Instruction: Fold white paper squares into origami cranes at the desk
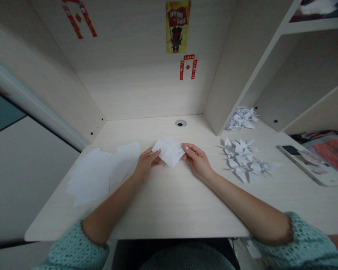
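Fingers of the left hand (145, 163) and right hand (196, 159) pinch opposite corners of a folded paper (169, 150) mid-desk (171, 202), seemingly steadying a crease; finished cranes (243, 159) lie toward the right edge.

Matt white paper sheet (169, 150) on pale wood-grain desk (169, 202).

Home study nook: wooden desk (171, 202), shelves (312, 26), wall stickers (178, 26).
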### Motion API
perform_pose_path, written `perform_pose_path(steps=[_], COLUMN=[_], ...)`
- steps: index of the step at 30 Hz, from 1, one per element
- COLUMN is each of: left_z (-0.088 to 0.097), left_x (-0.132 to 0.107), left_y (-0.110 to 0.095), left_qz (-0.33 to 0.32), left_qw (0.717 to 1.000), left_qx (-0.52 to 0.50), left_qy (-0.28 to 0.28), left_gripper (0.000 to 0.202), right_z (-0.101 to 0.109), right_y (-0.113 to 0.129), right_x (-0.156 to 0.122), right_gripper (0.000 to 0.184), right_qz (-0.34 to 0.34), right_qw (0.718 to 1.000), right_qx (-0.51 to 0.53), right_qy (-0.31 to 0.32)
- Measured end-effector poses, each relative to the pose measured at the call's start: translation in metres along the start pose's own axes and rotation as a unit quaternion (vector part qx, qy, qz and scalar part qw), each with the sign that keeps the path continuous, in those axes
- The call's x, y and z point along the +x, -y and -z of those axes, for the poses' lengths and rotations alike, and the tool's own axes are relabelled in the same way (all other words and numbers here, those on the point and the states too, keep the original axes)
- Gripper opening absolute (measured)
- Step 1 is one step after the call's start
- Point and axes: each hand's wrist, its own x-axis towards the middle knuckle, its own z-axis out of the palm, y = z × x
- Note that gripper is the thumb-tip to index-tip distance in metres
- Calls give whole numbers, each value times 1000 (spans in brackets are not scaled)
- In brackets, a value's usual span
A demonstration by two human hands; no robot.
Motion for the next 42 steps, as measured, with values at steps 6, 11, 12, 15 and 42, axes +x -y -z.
perform_pose_path(steps=[6, 11, 12, 15, 42], left_z=[1, 1, 1, 0, 1], left_x=[2, 2, 2, 1, 0], left_y=[0, -1, -2, 0, -8], left_qz=[43, 61, 64, 77, 72], left_qw=[997, 995, 994, 990, 996], left_qx=[-61, -72, -73, -85, -4], left_qy=[-17, 26, 45, 75, 52], left_gripper=[31, 28, 28, 30, 41], right_z=[-2, 0, 0, 0, -5], right_y=[2, 0, 0, 0, -3], right_x=[-2, -1, -1, -2, -8], right_gripper=[28, 28, 28, 28, 34], right_qz=[-11, -8, -8, -10, -38], right_qw=[1000, 1000, 1000, 999, 995], right_qx=[14, -8, -12, -17, -19], right_qy=[11, 22, 23, 30, 92])
